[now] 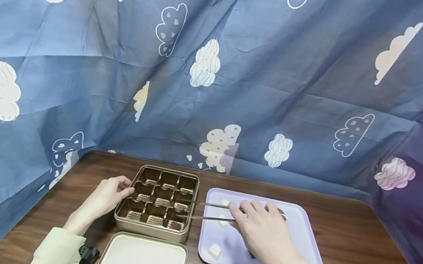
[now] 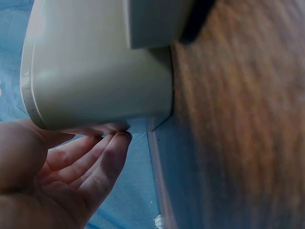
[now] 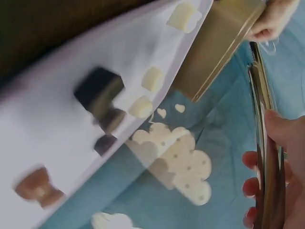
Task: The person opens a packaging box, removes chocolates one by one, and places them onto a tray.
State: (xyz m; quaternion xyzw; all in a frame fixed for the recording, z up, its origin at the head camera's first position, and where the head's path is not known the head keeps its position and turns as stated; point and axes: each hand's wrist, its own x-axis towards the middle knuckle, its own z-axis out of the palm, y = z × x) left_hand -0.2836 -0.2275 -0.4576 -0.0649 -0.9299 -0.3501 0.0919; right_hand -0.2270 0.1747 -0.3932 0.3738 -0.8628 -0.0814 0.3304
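My right hand (image 1: 262,229) grips metal tongs (image 1: 213,205), also seen in the right wrist view. Their two arms stand apart, tips over the right column of a gold tin (image 1: 150,230); nothing shows between them. A dark brown piece (image 1: 175,225), seemingly chocolate, lies in the tin's front right compartment. My left hand (image 1: 112,192) rests at the tin's left side, with the thumb near the rim. In the left wrist view its fingers (image 2: 102,164) lie fairly straight against the outer wall.
Right of the tin, a lilac tray (image 1: 300,254) holds white pieces (image 1: 214,250), a black block (image 3: 97,89) and brown pieces (image 3: 38,186). The tin's lid (image 1: 143,263) lies in front of it. A cloud-patterned blue cloth (image 1: 269,90) hangs behind the wooden table (image 1: 359,250).
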